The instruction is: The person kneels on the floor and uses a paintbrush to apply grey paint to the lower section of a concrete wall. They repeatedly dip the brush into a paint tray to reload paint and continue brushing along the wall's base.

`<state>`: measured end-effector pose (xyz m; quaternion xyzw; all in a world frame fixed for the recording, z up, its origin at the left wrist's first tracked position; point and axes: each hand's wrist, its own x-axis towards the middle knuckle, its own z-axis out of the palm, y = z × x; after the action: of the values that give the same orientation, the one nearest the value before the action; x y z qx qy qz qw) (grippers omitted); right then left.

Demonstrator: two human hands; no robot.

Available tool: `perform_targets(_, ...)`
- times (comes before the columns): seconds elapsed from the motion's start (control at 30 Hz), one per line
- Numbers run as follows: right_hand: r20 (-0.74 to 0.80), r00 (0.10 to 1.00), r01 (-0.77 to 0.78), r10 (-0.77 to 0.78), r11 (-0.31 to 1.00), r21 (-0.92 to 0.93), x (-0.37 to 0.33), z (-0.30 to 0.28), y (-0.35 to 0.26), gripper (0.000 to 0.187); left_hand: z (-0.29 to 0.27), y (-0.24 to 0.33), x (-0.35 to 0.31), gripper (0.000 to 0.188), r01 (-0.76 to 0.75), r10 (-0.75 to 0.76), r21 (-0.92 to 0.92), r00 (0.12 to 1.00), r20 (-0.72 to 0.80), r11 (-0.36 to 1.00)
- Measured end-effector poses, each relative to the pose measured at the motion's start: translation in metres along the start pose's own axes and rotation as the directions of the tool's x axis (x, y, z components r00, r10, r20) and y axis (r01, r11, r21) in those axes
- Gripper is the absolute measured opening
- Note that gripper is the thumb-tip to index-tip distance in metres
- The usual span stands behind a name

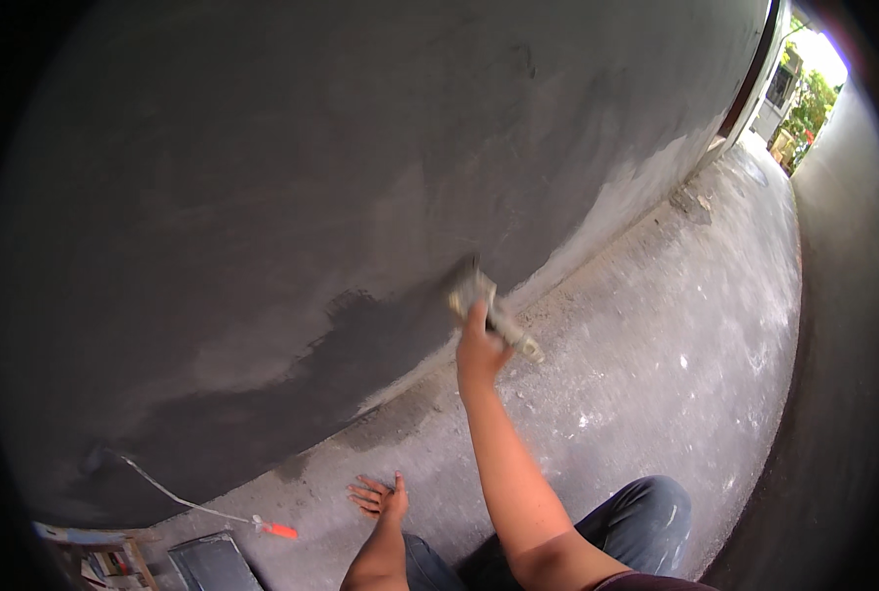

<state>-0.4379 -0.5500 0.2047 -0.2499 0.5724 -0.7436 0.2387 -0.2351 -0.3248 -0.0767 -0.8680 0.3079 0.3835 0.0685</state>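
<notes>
My right hand (481,353) is closed around the handle of a wide paintbrush (475,288), slightly blurred. The dark bristles press against the low part of a grey wall (292,177). A darker, wet-looking band (292,399) runs along the wall's lower part, left of the brush, with lighter patches bordering it. Over the floor near the wall's foot, my left hand (382,498) has its fingers spread and holds nothing.
A paint roller (280,530) with an orange handle leans on the wall at lower left. Beside it are a dark rectangular tray (215,565) and a wooden box (139,563). The concrete floor (646,364) bears white specks; another wall (848,325) stands right.
</notes>
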Motion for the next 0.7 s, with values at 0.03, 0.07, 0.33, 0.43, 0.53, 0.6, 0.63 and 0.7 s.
perform_targets(0.03, -0.105, 0.993, -0.078, 0.054, 0.967, -0.243, 0.0, -0.03, 0.054, 0.032, 0.009, 0.008, -0.009, 0.118, -0.02, 0.019, 0.006, 1.0, 0.023, 1.0)
perform_targets(0.07, -0.223, 0.971, -0.183, 0.088, 0.873, -0.452, 0.004, -0.046, 0.087, 0.034, 0.015, 0.013, -0.014, 0.118, -0.033, 0.033, 0.013, 0.999, 0.037, 0.999)
perform_targets(0.33, 0.029, 0.939, 0.314, -0.344, 0.885, 0.344, 0.004, 0.071, -0.173, 0.021, 0.004, -0.01, 0.009, 0.121, -0.028, 0.03, -0.051, 0.998, 0.048, 0.998)
perform_targets(0.43, 0.074, 0.887, 0.338, -0.456, 0.749, 0.569, -0.011, 0.082, -0.259, 0.021, 0.001, -0.019, 0.015, 0.123, -0.05, 0.055, -0.059, 0.995, 0.08, 0.997)
perform_targets(0.53, -0.053, 0.827, 0.56, -0.559, 0.814, 0.155, 0.0, 0.086, -0.156, 0.024, 0.002, -0.02, 0.02, 0.124, -0.085, 0.088, -0.03, 0.988, 0.124, 0.996)
perform_targets(0.6, 0.039, 0.961, 0.249, -0.273, 0.922, 0.297, -0.031, 0.054, -0.089, 0.025, -0.005, -0.017, 0.018, 0.125, -0.097, 0.099, -0.016, 0.984, 0.148, 0.995)
perform_targets(0.63, -0.019, 0.984, 0.175, -0.174, 0.966, 0.193, -0.031, 0.033, -0.036, 0.022, -0.002, -0.007, 0.017, 0.125, -0.12, 0.122, -0.026, 0.982, 0.144, 0.992)
perform_targets(0.7, -0.145, 0.943, 0.263, -0.298, 0.939, -0.223, -0.04, 0.0, 0.041, 0.02, 0.008, -0.008, 0.012, 0.126, -0.13, 0.135, -0.047, 0.982, 0.134, 0.99)
